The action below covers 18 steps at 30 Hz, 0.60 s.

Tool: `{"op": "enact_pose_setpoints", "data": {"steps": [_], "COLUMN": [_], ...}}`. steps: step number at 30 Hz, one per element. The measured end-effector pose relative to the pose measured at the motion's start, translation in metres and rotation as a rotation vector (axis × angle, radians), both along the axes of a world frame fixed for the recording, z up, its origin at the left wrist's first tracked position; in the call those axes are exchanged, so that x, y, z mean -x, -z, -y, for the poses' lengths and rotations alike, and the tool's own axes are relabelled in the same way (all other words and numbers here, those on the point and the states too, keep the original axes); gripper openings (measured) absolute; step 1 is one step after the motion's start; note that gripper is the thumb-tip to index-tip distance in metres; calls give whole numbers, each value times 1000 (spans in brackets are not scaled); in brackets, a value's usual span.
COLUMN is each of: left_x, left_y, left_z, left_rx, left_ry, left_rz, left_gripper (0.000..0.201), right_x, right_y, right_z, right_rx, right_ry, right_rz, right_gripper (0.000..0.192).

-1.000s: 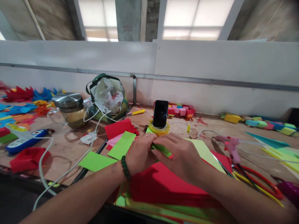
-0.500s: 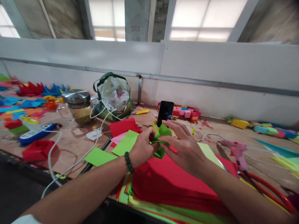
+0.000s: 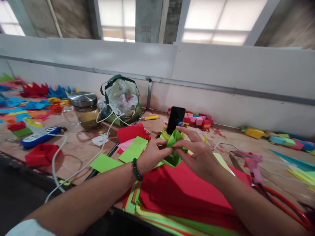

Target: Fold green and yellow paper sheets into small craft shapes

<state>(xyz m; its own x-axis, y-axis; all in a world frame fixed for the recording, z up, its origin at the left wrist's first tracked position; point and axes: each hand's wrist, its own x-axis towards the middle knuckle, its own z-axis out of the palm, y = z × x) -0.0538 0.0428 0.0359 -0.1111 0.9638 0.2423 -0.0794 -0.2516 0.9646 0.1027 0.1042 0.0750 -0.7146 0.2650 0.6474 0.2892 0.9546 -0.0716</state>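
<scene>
Between my two hands is a piece of green paper point(image 3: 174, 157), folded into a hollow, open shape. My left hand point(image 3: 153, 153) pinches its left side between thumb and fingers. With thumb and fingertips, my right hand point(image 3: 198, 154) grips its upper right edge. Both hands hold it above a stack of red paper point(image 3: 182, 190), with green, yellow and orange sheets showing beneath. Flat green pieces point(image 3: 105, 163) lie left of my left wrist, near a rolled red sheet point(image 3: 130, 132). A phone point(image 3: 175, 120) leans upright just behind the green paper.
A pink glue gun point(image 3: 253, 162) and red-handled scissors point(image 3: 285, 201) lie at the right. At the left are a lidded glass jug point(image 3: 85, 111), a bag point(image 3: 121, 100), a blue power strip point(image 3: 40, 137), a red folded box point(image 3: 43, 154) and a trailing white cable point(image 3: 53, 164). A yellow cutter point(image 3: 150, 117) lies behind.
The green paper has turned and spread, now showing a wider hollow. My left fingers have straightened somewhat, and my right fingertips have closed in on its edge.
</scene>
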Motion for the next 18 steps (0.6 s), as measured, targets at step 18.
{"op": "enact_pose_setpoints", "data": {"steps": [18], "left_x": [5], "left_y": [-6], "left_z": [1], "left_rx": [93], "left_ry": [122], "left_rz": [145], "left_gripper": [28], "right_x": [-6], "right_y": [-4], "right_z": [-7], "right_rx": [59], "right_ry": [57], "right_rz": [13], "right_gripper": [12]}}
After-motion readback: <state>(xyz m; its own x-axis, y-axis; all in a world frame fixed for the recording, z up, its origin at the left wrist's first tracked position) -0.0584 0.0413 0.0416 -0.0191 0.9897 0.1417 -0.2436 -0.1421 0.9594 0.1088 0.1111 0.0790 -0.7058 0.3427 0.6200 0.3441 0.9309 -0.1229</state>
